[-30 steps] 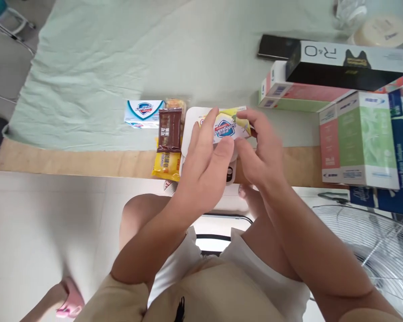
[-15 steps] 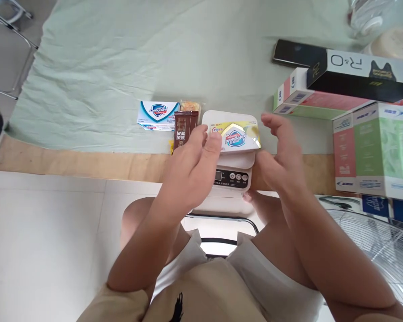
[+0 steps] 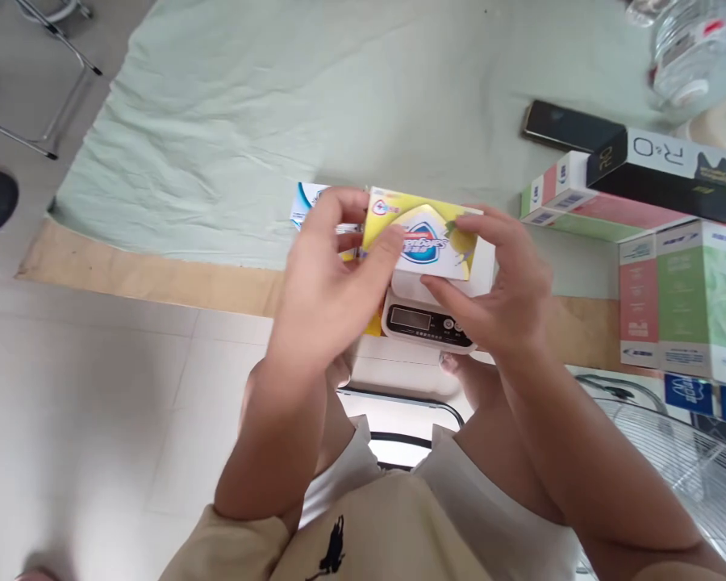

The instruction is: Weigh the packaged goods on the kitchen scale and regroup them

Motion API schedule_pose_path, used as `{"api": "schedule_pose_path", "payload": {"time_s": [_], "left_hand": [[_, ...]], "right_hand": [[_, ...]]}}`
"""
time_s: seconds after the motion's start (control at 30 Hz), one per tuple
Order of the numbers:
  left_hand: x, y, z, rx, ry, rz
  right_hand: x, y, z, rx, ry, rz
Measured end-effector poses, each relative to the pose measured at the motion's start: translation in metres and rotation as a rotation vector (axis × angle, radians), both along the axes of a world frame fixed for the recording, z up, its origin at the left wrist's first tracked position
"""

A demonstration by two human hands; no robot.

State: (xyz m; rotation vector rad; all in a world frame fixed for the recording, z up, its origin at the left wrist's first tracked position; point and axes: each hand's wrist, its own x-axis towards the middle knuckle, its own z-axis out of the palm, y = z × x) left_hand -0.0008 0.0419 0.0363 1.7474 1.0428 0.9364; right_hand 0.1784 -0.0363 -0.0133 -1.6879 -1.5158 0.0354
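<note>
A yellow and white Safeguard soap box (image 3: 423, 262) is held above the white kitchen scale (image 3: 432, 323). My left hand (image 3: 332, 282) is closed on its left end, thumb on the printed face. At the right end my right hand (image 3: 511, 282) also grips the box, its fingers at the top corner and the thumb by the lower edge. Behind my left hand a white and blue Safeguard box (image 3: 302, 206) shows in part. A bit of yellow packaging (image 3: 373, 325) peeks out beside the scale. The brown packet is hidden by my left hand.
Green-pink cartons (image 3: 681, 298) and a black R&O box (image 3: 653, 177) are on the right, near a black phone (image 3: 569, 125) and a clear bottle (image 3: 683, 56). A wire fan guard (image 3: 690, 468) stands below the table edge. Pale green cloth (image 3: 369, 97) covers the table.
Both hands have closed on the yellow soap box and lifted it off the scale. The right hand came in from the right. The whole view has shifted slightly.
</note>
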Motion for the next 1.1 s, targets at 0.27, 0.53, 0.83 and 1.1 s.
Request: {"api": "schedule_pose_path", "payload": {"time_s": [0.27,0.53,0.83,1.1], "left_hand": [[-0.074,0.047,-0.009,-0.153,-0.037,0.229],[-0.104,0.074,-0.051,-0.281,0.167,0.334],[-0.089,0.073,-0.057,-0.278,0.313,0.321],[-0.076,0.069,-0.05,-0.264,0.429,0.311]], "right_hand": [[-0.056,0.037,0.01,-0.046,-0.029,0.167],[-0.052,0.042,-0.006,-0.085,-0.046,0.071],[-0.05,0.042,-0.017,-0.154,-0.19,0.035],[-0.044,0.037,-0.018,-0.244,-0.239,0.005]]}}
